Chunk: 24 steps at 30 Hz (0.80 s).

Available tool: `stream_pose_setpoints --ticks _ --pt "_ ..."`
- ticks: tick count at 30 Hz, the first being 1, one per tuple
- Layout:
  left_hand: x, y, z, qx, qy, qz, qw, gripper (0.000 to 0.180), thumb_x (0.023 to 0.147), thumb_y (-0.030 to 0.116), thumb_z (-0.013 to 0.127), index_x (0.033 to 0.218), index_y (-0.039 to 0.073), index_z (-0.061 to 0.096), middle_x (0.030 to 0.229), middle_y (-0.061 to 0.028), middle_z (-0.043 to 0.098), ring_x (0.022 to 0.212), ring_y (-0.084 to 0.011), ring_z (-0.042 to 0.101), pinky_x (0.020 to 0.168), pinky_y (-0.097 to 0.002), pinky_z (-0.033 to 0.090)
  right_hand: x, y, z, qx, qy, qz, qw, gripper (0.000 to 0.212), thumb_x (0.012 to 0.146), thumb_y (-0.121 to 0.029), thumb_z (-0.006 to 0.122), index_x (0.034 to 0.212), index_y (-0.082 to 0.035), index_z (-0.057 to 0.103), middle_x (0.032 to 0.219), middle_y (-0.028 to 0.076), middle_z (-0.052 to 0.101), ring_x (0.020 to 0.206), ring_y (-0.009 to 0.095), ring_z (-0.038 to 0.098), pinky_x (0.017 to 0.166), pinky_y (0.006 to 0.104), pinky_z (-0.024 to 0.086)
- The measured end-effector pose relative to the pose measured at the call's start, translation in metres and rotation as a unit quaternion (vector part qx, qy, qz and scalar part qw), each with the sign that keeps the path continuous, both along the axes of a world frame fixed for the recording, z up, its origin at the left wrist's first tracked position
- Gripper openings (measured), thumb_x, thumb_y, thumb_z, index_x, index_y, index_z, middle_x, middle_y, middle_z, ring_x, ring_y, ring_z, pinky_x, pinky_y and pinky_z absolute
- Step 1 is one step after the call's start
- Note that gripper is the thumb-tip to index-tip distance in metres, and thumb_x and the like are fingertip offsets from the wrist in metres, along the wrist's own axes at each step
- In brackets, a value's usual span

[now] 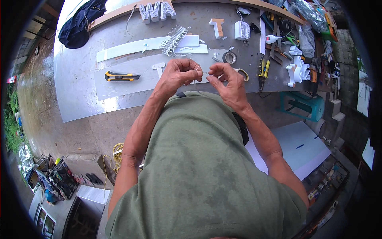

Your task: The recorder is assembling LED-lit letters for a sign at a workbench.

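Observation:
Above the table's near edge, my left hand (179, 75) pinches a thin wire (205, 73) between thumb and fingertips. My right hand (229, 85) faces it a short gap away, thumb and forefinger closed on the wire's other part. A thin pale strand hangs below the hands, in front of my green shirt. Just left of my left hand lies a small flat white letter-shaped piece (158, 67). Beyond it a bundle of looped white wire with small modules (174, 40) rests across white strips (131, 48). Beside my right hand are a grey tape roll (229, 57) and a tan tape roll (244, 74).
A yellow-black utility knife (121, 76) lies at left on the metal table (75, 95). White letter-shaped boxes (157, 12) stand at the back. Yellow-handled pliers (263, 71), a white cloud-shaped piece (298, 71) and mixed tools crowd the right. A teal stool (314, 107) stands below right.

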State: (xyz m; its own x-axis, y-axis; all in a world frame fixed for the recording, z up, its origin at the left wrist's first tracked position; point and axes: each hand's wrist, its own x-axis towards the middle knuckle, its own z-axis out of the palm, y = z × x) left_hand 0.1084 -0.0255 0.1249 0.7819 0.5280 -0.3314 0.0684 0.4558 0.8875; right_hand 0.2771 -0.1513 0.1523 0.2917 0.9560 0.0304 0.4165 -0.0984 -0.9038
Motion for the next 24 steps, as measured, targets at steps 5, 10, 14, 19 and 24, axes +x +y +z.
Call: stream_pose_setpoints --ticks 5,10,14,19,24 --pt "0.000 0.000 -0.001 -0.062 -0.009 -0.007 0.998 0.010 0.082 0.009 0.073 0.088 0.002 0.071 0.073 -0.0047 0.068 0.055 -0.0031 0.045 0.049 -0.0203 0.031 0.003 0.004 -0.004 0.132 -0.196 0.050 0.971 0.026 0.082 -0.003 0.076 0.105 -0.005 0.064 0.090 0.008 0.067 0.076 0.022 0.067 0.064 0.0337 0.054" --pt "0.001 0.001 -0.002 -0.062 -0.006 -0.013 0.998 0.009 0.083 0.009 0.073 0.088 0.002 0.071 0.073 -0.0043 0.068 0.056 -0.0034 0.046 0.050 -0.0203 0.031 0.007 0.007 -0.008 0.194 -0.262 0.071 0.943 0.023 0.080 -0.001 0.075 0.099 -0.004 0.065 0.089 0.008 0.066 0.075 0.026 0.066 0.063 0.0360 0.053" --pt "0.000 -0.003 -0.001 0.006 -0.003 -0.013 1.000 0.010 0.083 0.009 0.072 0.088 0.002 0.071 0.073 -0.0046 0.068 0.057 -0.0035 0.047 0.050 -0.0201 0.032 0.005 0.000 -0.004 -0.006 -0.002 0.046 0.999 0.009 0.091 -0.007 0.068 0.097 -0.003 0.064 0.084 0.005 0.065 0.070 0.016 0.063 0.060 0.0319 0.051" --pt "0.004 0.000 0.000 -0.030 -0.018 -0.004 0.999 0.008 0.083 0.008 0.072 0.089 0.002 0.071 0.074 -0.0053 0.069 0.056 -0.0036 0.047 0.050 -0.0195 0.033 0.011 0.000 -0.009 -0.162 0.454 0.004 0.876 0.016 0.100 -0.018 0.060 0.103 -0.002 0.062 0.078 0.002 0.063 0.069 0.007 0.059 0.056 0.0274 0.047" --pt "0.000 0.000 -0.006 -0.095 -0.016 0.009 0.995 0.008 0.083 0.007 0.071 0.089 0.002 0.071 0.074 -0.0056 0.069 0.056 -0.0031 0.047 0.049 -0.0186 0.031 0.002 0.002 0.001 0.076 -0.082 0.025 0.993 0.022 0.087 -0.003 0.071 0.107 -0.003 0.062 0.087 0.005 0.065 0.071 0.016 0.064 0.060 0.0312 0.051"
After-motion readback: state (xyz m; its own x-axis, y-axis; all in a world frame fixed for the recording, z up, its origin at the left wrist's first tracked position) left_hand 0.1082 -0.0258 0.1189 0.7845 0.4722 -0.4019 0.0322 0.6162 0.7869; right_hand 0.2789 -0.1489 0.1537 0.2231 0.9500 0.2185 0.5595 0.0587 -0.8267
